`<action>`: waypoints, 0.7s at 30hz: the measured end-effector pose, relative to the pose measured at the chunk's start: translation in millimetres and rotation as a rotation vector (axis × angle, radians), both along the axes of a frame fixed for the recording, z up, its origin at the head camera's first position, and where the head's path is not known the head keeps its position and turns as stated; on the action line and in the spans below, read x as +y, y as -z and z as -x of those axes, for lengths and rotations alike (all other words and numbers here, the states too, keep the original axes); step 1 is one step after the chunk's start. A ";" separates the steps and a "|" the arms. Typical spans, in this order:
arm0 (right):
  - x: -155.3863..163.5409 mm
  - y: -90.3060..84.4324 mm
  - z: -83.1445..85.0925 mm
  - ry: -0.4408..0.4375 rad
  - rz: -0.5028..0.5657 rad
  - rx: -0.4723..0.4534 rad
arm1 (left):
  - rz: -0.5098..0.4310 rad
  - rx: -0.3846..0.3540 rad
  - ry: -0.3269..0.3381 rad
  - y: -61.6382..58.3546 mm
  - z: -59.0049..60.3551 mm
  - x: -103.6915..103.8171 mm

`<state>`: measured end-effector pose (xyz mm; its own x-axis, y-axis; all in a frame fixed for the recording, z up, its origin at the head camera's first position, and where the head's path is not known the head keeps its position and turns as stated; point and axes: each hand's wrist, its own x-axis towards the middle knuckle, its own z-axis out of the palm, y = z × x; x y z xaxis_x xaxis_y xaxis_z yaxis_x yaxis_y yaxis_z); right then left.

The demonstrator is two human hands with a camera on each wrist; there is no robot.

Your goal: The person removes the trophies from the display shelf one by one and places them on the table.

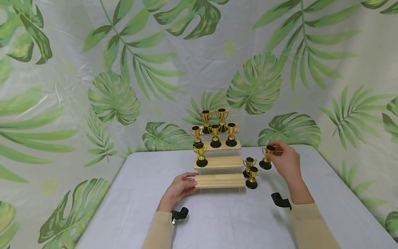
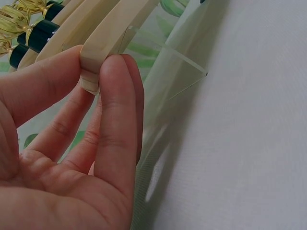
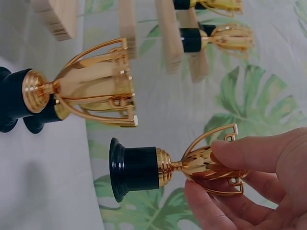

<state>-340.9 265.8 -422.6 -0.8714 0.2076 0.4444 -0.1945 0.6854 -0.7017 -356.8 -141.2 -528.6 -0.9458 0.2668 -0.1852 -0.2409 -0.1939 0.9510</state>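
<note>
My right hand [image 1: 286,162] pinches the cup of a small gold trophy [image 1: 266,163] with a black base, right of the wooden stand. In the right wrist view the trophy [image 3: 139,167] lies sideways across the picture, thumb on one side of its cup and fingers on the other. My left hand [image 1: 180,188] pinches the left end of the lowest wooden shelf [image 1: 220,181]; the left wrist view shows thumb and fingers around that shelf end [image 2: 96,57]. Two more trophies [image 1: 252,178] stand on the table just right of the lowest shelf.
Stepped shelves rise behind the lowest one. A single trophy [image 1: 201,155] stands at the left of the second shelf [image 1: 220,162]; three line the third shelf and two the top. White cloth covers the table [image 1: 130,207], and a leaf-patterned sheet [image 1: 199,62] hangs behind it.
</note>
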 end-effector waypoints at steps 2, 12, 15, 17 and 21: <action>0.6 2.6 1.1 -0.004 -0.005 -0.005 | 0.003 0.002 0.000 0.2 -0.1 -0.5; 3.8 17.9 10.1 -0.015 -0.023 -0.035 | 0.018 0.015 0.010 -0.3 0.3 -1.1; 4.1 22.9 12.6 -0.015 -0.024 -0.053 | 0.016 0.014 0.007 -1.0 0.3 -1.1; 4.5 26.5 14.1 -0.018 -0.026 -0.067 | 0.015 0.018 0.008 -1.3 0.3 -1.2; 5.5 32.8 15.8 -0.024 -0.026 -0.090 | 0.027 0.019 0.012 -1.3 -0.6 -1.5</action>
